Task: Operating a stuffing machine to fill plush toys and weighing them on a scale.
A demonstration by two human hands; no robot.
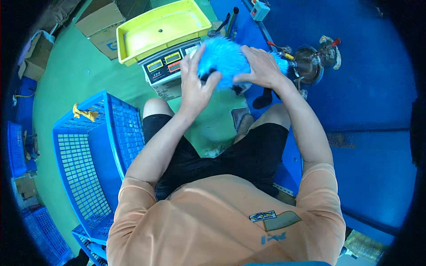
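Note:
A bright blue furry plush piece (224, 60) with dark patches on its lower side is held up between both hands. My left hand (195, 86) grips its left side, thumb and fingers spread around the fur. From the right, my right hand (262, 68) presses on it with bent fingers. More blue fur shows beyond the right hand, up against the end of a metal pipe (301, 65); whether it is around the pipe or only beside it, I cannot tell.
A yellow tray (122, 46) sits on a digital scale (163, 66) ahead to the left. Left of my legs stands a blue plastic basket (107, 133) with a yellow cloth (85, 112) on its rim. A blue machine panel (368, 97) fills the right side. Cardboard boxes (104, 33) stand far left.

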